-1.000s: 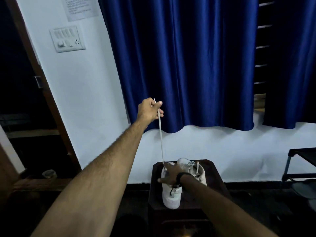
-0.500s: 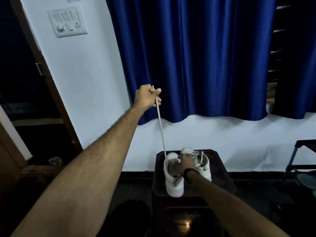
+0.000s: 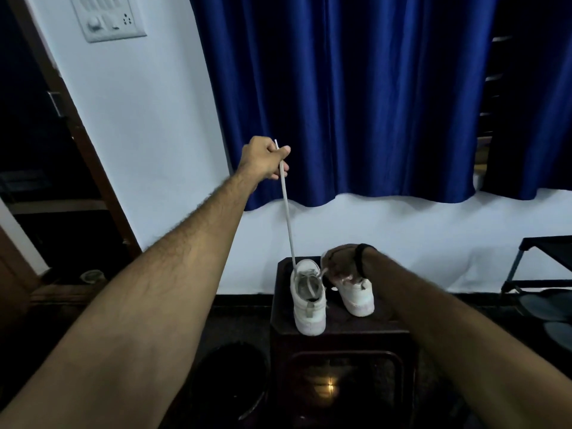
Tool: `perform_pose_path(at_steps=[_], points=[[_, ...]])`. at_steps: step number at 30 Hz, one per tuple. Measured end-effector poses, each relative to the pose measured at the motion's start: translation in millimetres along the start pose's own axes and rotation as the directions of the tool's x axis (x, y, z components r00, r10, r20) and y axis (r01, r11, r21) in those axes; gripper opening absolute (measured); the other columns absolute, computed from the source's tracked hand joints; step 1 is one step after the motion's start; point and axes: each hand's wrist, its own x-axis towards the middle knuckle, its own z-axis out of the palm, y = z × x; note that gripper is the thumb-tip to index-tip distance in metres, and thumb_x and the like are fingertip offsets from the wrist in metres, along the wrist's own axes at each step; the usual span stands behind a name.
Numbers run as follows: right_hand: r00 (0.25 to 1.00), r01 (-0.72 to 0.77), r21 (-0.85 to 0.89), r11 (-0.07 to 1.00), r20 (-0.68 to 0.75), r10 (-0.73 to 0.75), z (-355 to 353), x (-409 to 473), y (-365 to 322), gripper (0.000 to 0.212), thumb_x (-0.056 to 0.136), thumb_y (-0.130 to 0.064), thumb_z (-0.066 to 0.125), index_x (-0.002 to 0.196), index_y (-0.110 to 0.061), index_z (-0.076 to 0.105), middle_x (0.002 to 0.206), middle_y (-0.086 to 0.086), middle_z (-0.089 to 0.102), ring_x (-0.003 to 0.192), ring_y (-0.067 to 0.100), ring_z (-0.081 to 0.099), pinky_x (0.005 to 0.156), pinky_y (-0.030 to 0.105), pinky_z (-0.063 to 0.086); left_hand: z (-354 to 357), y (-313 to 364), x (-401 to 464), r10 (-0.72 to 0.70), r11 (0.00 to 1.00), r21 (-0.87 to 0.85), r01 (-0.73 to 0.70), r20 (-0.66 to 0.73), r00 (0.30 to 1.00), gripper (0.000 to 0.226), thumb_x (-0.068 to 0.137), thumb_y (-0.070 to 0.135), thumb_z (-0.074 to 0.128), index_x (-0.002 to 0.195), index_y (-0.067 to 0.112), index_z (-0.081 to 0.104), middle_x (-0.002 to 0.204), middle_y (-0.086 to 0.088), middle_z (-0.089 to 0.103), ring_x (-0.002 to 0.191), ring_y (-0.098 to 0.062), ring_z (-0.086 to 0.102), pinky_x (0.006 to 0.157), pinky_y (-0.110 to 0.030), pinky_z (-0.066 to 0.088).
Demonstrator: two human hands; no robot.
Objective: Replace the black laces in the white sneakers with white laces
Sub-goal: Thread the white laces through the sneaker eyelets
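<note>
Two white sneakers stand heel-toward-me on a dark stool [image 3: 340, 331]. The left sneaker [image 3: 308, 300] has a white lace [image 3: 286, 205] running taut from its eyelets up to my left hand [image 3: 266, 157], which pinches the lace near its tip, high above the shoe. My right hand [image 3: 342, 263] lies over the top of the right sneaker [image 3: 356, 297], fingers curled down and pinching the other white lace end by the left sneaker's opening. A black band sits on that wrist. No black lace shows.
A blue curtain [image 3: 340, 97] hangs on the white wall behind. A dark doorway with a wooden frame [image 3: 83, 144] is at left. A black metal stand [image 3: 544, 258] sits at right. A dark round bin [image 3: 229, 376] stands on the floor left of the stool.
My right hand moved from the left sneaker's top across to the right sneaker's top. My left hand keeps the lace pulled up. The camera tilted down.
</note>
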Motion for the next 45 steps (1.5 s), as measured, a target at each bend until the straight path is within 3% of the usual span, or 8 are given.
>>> perform_pose_path(at_steps=[3, 6, 11, 16, 22, 28, 37, 45], points=[[0.997, 0.081, 0.388, 0.918, -0.034, -0.074, -19, -9, -23, 0.031, 0.094, 0.000, 0.040, 0.069, -0.011, 0.056, 0.069, 0.006, 0.047, 0.064, 0.020, 0.046, 0.059, 0.025, 0.041, 0, 0, -3, -0.015, 1.000, -0.004, 0.015, 0.002, 1.000, 0.025, 0.096, 0.024, 0.064, 0.078, 0.009, 0.055, 0.075, -0.013, 0.073, 0.066, -0.021, 0.074, 0.064, -0.033, 0.062], [0.985, 0.171, 0.548, 0.819, -0.073, -0.156, -38, -28, -52, 0.018, 0.091, -0.003, 0.040, 0.096, -0.011, 0.055, 0.067, 0.001, 0.045, 0.054, 0.013, 0.049, 0.057, 0.023, 0.044, 1, -3, -6, -0.025, 1.000, -0.012, 0.025, 0.007, 1.000, 0.025, 0.092, 0.023, 0.069, 0.073, 0.009, 0.059, 0.075, -0.013, 0.073, 0.068, -0.020, 0.074, 0.065, -0.032, 0.062], [0.932, 0.339, 0.039, 0.940, -0.153, -0.330, -82, -73, -108, 0.015, 0.097, -0.008, 0.046, 0.100, -0.015, 0.060, 0.073, 0.001, 0.062, 0.052, 0.010, 0.045, 0.052, 0.020, 0.036, -1, 3, -1, 0.001, 1.000, 0.011, -0.001, 0.006, 1.000, 0.024, 0.076, 0.023, 0.085, 0.077, 0.003, 0.073, 0.069, -0.010, 0.073, 0.061, -0.015, 0.071, 0.060, -0.026, 0.059], [0.821, 0.319, -0.614, 0.722, -0.202, -0.534, -106, -104, -155, 0.009, 0.087, -0.011, 0.065, 0.094, -0.017, 0.066, 0.072, -0.004, 0.073, 0.083, 0.015, 0.069, 0.074, 0.027, 0.055, 3, 14, 1, 0.022, 0.999, 0.034, -0.025, 0.083, 0.996, 0.020, 0.080, 0.020, 0.082, 0.084, 0.001, 0.077, 0.076, -0.017, 0.074, 0.070, -0.021, 0.072, 0.071, -0.031, 0.061], [0.644, 0.306, -0.734, 0.606, -0.309, -0.700, -108, -120, -176, 0.019, 0.090, -0.016, 0.059, 0.073, -0.025, 0.063, 0.078, -0.003, 0.065, 0.075, 0.018, 0.064, 0.065, 0.028, 0.050, 7, 20, 1, 0.040, 0.997, 0.054, -0.048, 0.151, 0.988, 0.015, 0.083, 0.019, 0.079, 0.081, 0.004, 0.077, 0.076, -0.011, 0.075, 0.072, -0.019, 0.073, 0.078, -0.037, 0.061], [0.485, 0.445, -0.619, 0.647, -0.441, -0.755, -102, -109, -171, 0.005, 0.078, -0.016, 0.078, 0.079, -0.022, 0.077, 0.076, -0.003, 0.071, 0.074, 0.012, 0.065, 0.072, 0.023, 0.054, 9, 19, -4, 0.078, 0.995, 0.043, -0.086, 0.148, 0.986, 0.017, 0.080, 0.025, 0.081, 0.077, 0.008, 0.078, 0.073, -0.009, 0.075, 0.073, -0.025, 0.074, 0.079, -0.044, 0.061], [0.475, 0.576, -0.423, 0.700, -0.524, -0.707, -96, -104, -172, 0.011, 0.081, -0.011, 0.077, 0.090, -0.018, 0.075, 0.070, -0.004, 0.071, 0.069, 0.003, 0.066, 0.059, 0.008, 0.051, 13, 16, -8, 0.143, 0.988, 0.051, -0.148, 0.093, 0.985, 0.007, 0.083, 0.017, 0.078, 0.077, 0.013, 0.077, 0.069, -0.007, 0.073, 0.060, -0.009, 0.068, 0.066, -0.022, 0.059], [0.551, 0.693, -0.109, 0.713, -0.558, -0.621, -89, -86, -148, 0.041, 0.084, -0.029, 0.076, 0.120, -0.018, 0.059, 0.096, -0.004, 0.074, 0.095, 0.005, 0.067, 0.089, 0.022, 0.051, 25, 10, -4, 0.096, 0.995, 0.021, -0.095, -0.045, 0.994, 0.019, 0.086, 0.028, 0.076, 0.074, 0.013, 0.079, 0.067, -0.009, 0.073, 0.067, -0.025, 0.072, 0.065, -0.034, 0.062]])
